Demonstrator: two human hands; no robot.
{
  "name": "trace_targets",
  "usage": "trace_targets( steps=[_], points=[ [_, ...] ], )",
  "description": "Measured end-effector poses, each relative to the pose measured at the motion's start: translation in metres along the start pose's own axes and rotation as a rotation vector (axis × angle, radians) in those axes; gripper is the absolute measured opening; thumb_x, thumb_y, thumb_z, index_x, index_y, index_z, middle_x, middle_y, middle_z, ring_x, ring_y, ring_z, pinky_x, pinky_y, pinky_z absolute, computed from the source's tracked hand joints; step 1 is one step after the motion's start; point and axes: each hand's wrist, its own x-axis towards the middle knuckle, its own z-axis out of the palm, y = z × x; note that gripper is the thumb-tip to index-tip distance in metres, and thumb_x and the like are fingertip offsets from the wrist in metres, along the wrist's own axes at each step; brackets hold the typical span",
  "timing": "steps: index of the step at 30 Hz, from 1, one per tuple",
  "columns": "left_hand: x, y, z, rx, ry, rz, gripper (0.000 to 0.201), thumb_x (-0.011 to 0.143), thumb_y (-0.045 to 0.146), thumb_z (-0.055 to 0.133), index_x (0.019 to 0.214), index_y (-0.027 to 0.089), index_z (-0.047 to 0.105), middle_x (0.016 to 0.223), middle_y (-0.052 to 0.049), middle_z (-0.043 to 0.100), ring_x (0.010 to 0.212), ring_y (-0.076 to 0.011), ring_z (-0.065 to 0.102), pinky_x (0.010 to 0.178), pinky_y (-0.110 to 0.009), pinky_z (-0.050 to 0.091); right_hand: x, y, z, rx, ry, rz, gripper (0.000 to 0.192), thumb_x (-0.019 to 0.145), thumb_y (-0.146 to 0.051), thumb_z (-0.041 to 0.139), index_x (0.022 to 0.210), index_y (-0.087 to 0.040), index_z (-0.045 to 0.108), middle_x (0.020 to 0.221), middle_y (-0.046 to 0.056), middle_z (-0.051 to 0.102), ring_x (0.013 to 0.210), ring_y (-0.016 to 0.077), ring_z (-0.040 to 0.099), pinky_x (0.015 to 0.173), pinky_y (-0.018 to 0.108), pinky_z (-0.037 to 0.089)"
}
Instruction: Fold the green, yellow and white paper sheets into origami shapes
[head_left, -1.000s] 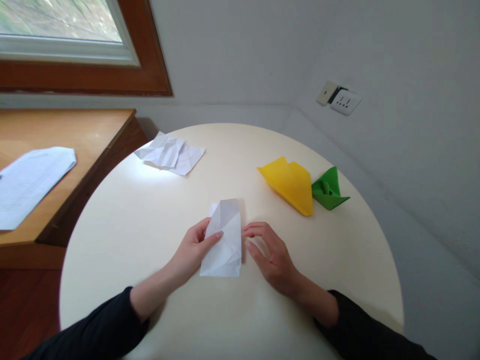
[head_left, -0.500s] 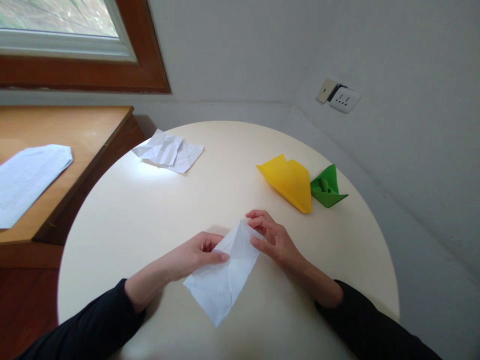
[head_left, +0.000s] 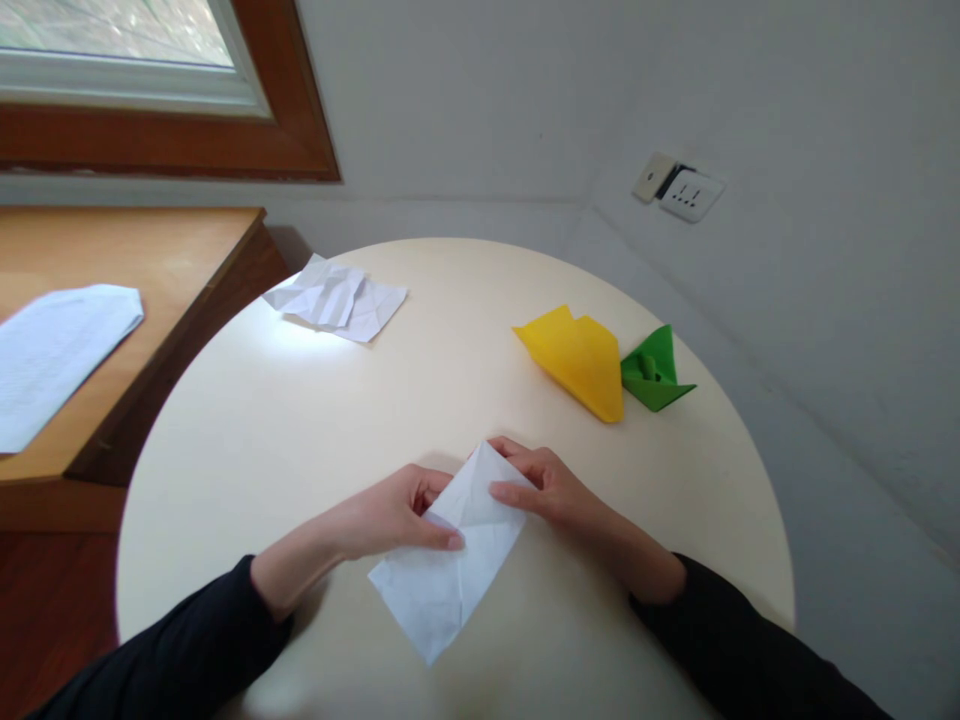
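Observation:
A white sheet of paper with crease lines is held at a slant over the near middle of the round table. My left hand grips its left edge, thumb on top and fingers curled behind. On the upper right part, my right hand pinches the paper with the thumb on its face. The right fingertips are partly hidden behind the sheet.
Yellow folded paper and a green folded paper piece lie on the cream table to the right. Creased white papers rest at the far left. A wooden desk holds another white paper.
My right hand has closed onto the paper's upper right part, its thumb now further in on the face. The left thumb and the sheet's lower corner have shifted slightly nearer me.

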Motion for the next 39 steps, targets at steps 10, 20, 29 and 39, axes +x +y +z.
trace_targets(
  steps=[10, 20, 29, 39],
  points=[
    [-0.001, 0.001, 0.000, -0.010, -0.033, 0.014, 0.027, 0.062, 0.028, 0.078, 0.079, 0.013, 0.064, 0.076, -0.002, 0.067, 0.063, -0.0126, 0.059, 0.056, -0.020, 0.044, 0.003, 0.009, 0.002, 0.289, 0.170, 0.094, 0.031, 0.069, -0.039, 0.069, 0.053, -0.015, 0.058, 0.098, 0.005, 0.056, 0.082, 0.0157, 0.050, 0.072, 0.028, 0.039],
    [0.002, -0.004, -0.003, -0.133, 0.153, 0.081, 0.026, 0.065, 0.031, 0.076, 0.081, 0.012, 0.067, 0.076, -0.006, 0.070, 0.064, -0.0152, 0.063, 0.059, -0.023, 0.046, 0.008, 0.014, 0.003, 0.435, 0.382, 0.120, 0.029, 0.069, -0.045, 0.068, 0.080, -0.019, 0.064, 0.091, 0.004, 0.059, 0.081, 0.0162, 0.053, 0.075, 0.029, 0.044],
    [0.011, 0.000, -0.005, -0.339, 0.388, 0.220, 0.029, 0.059, 0.024, 0.080, 0.083, 0.011, 0.068, 0.082, -0.008, 0.072, 0.072, -0.0172, 0.065, 0.071, -0.027, 0.048, 0.006, 0.026, 0.005, 0.320, 0.400, -0.002, 0.045, 0.074, -0.037, 0.068, 0.114, -0.027, 0.049, 0.094, 0.002, 0.058, 0.086, 0.0168, 0.061, 0.079, 0.036, 0.049],
    [0.010, -0.003, -0.002, -0.360, 0.364, 0.295, 0.028, 0.065, 0.024, 0.077, 0.088, 0.011, 0.069, 0.085, -0.009, 0.073, 0.075, -0.0190, 0.067, 0.076, -0.030, 0.050, 0.002, 0.023, 0.025, 0.008, 0.374, -0.140, 0.037, 0.078, -0.030, 0.062, 0.115, -0.026, 0.059, 0.101, 0.004, 0.061, 0.091, 0.0168, 0.060, 0.084, 0.036, 0.053]
  ],
)
